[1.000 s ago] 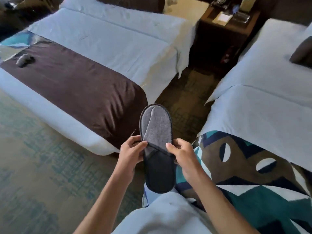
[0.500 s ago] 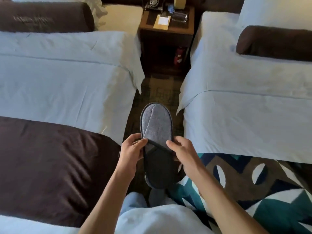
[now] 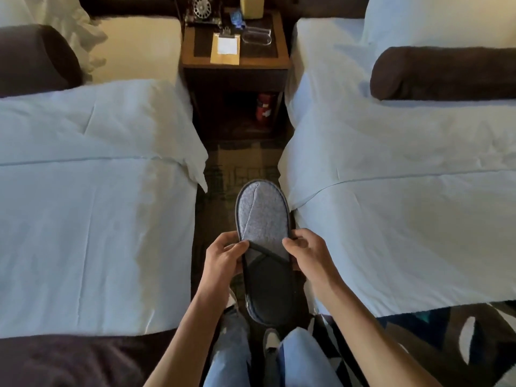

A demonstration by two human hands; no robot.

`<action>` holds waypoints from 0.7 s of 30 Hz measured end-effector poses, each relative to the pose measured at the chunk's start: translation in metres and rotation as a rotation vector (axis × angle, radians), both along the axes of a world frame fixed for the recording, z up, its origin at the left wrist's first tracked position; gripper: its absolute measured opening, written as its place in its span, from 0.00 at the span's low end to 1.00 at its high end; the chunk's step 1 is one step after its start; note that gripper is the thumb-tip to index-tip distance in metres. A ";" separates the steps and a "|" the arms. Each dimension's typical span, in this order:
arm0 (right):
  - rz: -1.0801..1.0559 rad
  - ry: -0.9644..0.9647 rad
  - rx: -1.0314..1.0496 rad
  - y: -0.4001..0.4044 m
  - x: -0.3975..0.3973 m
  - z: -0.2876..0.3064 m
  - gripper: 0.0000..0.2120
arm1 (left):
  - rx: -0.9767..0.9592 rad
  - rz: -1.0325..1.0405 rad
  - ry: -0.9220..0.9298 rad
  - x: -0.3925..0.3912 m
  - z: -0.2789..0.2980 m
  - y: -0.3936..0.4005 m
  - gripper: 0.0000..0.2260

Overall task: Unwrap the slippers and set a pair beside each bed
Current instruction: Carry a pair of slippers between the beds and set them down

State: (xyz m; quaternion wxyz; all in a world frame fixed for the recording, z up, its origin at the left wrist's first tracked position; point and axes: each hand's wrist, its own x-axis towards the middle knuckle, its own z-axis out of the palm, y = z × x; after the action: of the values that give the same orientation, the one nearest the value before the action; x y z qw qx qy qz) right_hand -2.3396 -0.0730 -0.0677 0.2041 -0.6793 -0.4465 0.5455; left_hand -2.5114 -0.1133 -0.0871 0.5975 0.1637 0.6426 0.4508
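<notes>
I hold grey slippers (image 3: pixel 262 219) stacked flat together, no wrapper on them, in the aisle between two beds. The light grey insole faces up and the dark upper lies nearer me. My left hand (image 3: pixel 224 259) pinches the left edge at the strap, and my right hand (image 3: pixel 308 254) grips the right edge. The left bed (image 3: pixel 92 219) and the right bed (image 3: pixel 405 219) both have white sheets. I cannot tell whether the stack is one slipper or a pair.
A dark wooden nightstand (image 3: pixel 236 65) stands at the head of the aisle with a telephone (image 3: pixel 199 8), a notepad (image 3: pixel 226 47) and a clear tray on top. Patterned carpet (image 3: pixel 240 166) runs between the beds. Brown bolsters lie at both bed heads. My legs in jeans are below.
My view has swung right and forward, from the foot of the left bed into the aisle facing the nightstand. Both hands keep the same hold on the slippers.
</notes>
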 end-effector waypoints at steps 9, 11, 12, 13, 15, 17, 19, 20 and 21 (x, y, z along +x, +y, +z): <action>-0.023 0.029 -0.012 0.099 -0.010 -0.128 0.12 | -0.009 -0.026 0.015 -0.014 -0.119 0.100 0.07; -0.023 0.041 -0.015 0.117 -0.006 -0.176 0.13 | -0.009 -0.024 0.034 -0.008 -0.166 0.116 0.07; -0.029 0.046 -0.012 0.125 -0.004 -0.202 0.13 | -0.013 -0.013 0.034 -0.006 -0.191 0.123 0.07; -0.030 0.049 0.000 0.133 -0.002 -0.226 0.12 | -0.011 0.004 0.028 -0.003 -0.217 0.130 0.06; -0.036 0.047 0.017 0.149 0.000 -0.279 0.09 | -0.011 0.020 0.021 0.002 -0.270 0.143 0.06; -0.036 0.046 0.037 0.166 0.001 -0.334 0.06 | -0.006 0.027 0.020 0.004 -0.324 0.155 0.07; -0.018 0.032 0.051 0.181 0.002 -0.386 0.06 | -0.010 0.032 0.016 0.005 -0.376 0.167 0.07; -0.002 0.027 0.055 0.189 0.003 -0.411 0.07 | -0.021 0.039 0.015 0.005 -0.404 0.174 0.07; 0.011 0.023 0.057 0.197 0.005 -0.435 0.08 | -0.034 0.045 0.012 0.006 -0.431 0.181 0.08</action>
State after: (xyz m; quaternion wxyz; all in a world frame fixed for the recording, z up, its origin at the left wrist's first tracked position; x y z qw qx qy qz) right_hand -2.3349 0.1240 -0.5026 0.2254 -0.6644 -0.4632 0.5415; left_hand -2.5057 0.0676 -0.5176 0.5860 0.1419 0.6574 0.4519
